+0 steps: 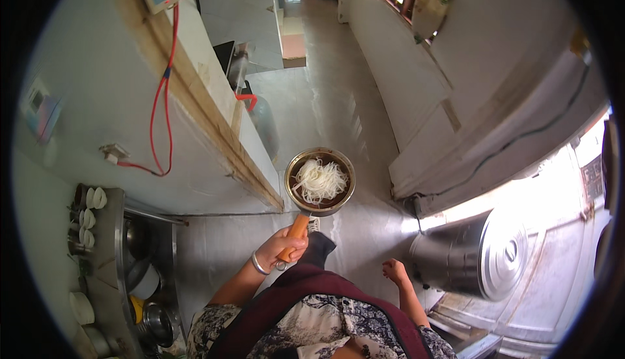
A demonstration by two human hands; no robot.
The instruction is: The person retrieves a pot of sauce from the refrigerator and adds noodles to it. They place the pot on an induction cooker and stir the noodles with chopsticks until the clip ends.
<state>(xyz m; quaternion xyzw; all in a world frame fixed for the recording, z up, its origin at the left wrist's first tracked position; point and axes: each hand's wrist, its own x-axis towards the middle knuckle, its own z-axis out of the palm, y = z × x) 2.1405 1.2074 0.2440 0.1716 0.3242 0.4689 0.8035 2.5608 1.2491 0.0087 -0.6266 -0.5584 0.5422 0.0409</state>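
Observation:
My left hand (285,246) grips the wooden handle (296,234) of a metal saucepan, which is held out in front of my body above the floor. A tangled heap of white noodles (321,181) lies in the saucepan (287,196), over a dark reddish-brown liquid. At my right side hangs my right hand (395,270), its fingers curled and nothing visible in them. It is nearest to a large lidded stainless steel stockpot (447,256), with a gap between them.
A wall with a wooden-edged doorway (210,119) stands at left, a red cable (157,114) looping along it. Behind its corner is a gas cylinder (262,124). On the left, a metal shelf (110,246) holds bowls and pots. A passage floor (337,100) runs ahead beside a right-hand wall (385,70).

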